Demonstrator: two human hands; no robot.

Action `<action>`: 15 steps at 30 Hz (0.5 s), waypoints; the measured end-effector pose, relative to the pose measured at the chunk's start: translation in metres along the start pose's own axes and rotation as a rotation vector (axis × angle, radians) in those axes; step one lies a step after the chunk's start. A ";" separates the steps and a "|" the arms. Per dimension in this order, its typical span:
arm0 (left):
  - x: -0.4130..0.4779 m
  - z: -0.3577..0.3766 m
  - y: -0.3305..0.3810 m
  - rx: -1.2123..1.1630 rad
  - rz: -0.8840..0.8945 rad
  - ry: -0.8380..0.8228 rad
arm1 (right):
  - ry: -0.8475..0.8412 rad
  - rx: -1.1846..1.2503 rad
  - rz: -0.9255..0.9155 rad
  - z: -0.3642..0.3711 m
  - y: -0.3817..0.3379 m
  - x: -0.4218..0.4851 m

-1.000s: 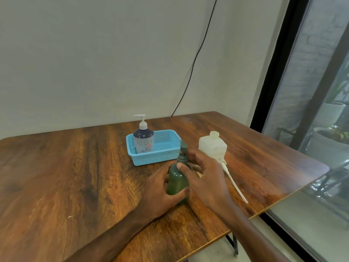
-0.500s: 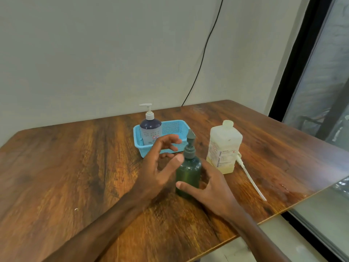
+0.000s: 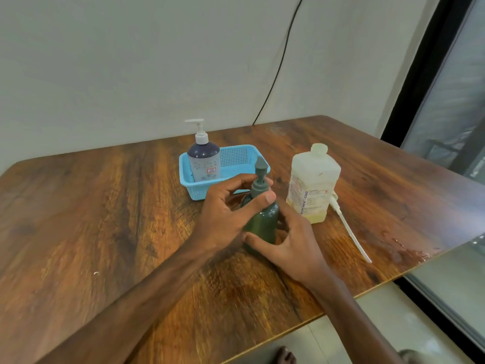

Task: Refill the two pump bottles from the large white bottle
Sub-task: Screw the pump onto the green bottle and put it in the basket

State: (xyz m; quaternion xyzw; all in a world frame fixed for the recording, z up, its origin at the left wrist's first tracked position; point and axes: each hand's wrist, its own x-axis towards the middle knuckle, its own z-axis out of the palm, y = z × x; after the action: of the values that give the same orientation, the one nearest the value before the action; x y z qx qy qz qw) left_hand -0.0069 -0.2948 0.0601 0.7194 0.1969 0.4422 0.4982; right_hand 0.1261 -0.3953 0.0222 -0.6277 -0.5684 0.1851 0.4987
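Wood-grain table [image 3: 105, 219] against a pale wall carries everything, with a window at the right. Near its middle the green bottle [image 3: 262, 222] stands upright, just beside the white bottle [image 3: 312, 185]. The left grip [image 3: 225, 214] pinches the green bottle's pump collar [image 3: 258, 189] between thumb and curled fingers. The right grip [image 3: 294, 245] is wrapped round the bottle's lower body, thumb across the front, steadying it on the table. The step in hand looks like unscrewing the pump head so this bottle can be filled; the pump is still seated. Next, the collar needs turning against the right grip's hold, then the pump lifting straight out. The white bottle looks capped and would need opening before a pour. The second pump bottle [image 3: 203, 161] waits in the blue basket [image 3: 195, 189] behind, pump on. A loose white tube [image 3: 351, 232] lies just beside the white bottle. As for writing, the white bottle's label reads "BIOCHEK CHG" up its edge — the smaller print is too fine to read, as is the red-edged tag [image 3: 211, 170] on the second pump bottle.
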 end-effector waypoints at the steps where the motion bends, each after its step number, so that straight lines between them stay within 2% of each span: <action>1: 0.000 0.002 0.000 -0.016 -0.011 0.009 | 0.002 0.002 -0.003 0.000 0.000 0.000; 4: 0.000 0.004 0.001 -0.079 -0.014 0.059 | 0.008 0.007 -0.021 -0.001 0.001 0.000; 7: 0.001 0.001 0.002 -0.043 0.019 0.048 | 0.009 0.020 -0.041 0.000 0.003 0.001; 15: -0.001 -0.010 0.002 -0.083 -0.042 -0.242 | -0.003 0.056 -0.079 0.001 0.004 0.002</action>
State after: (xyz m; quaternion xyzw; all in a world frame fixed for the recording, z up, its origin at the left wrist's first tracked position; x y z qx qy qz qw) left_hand -0.0156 -0.2909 0.0629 0.7421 0.1318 0.3493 0.5567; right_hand 0.1280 -0.3919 0.0188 -0.5904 -0.5880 0.1818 0.5221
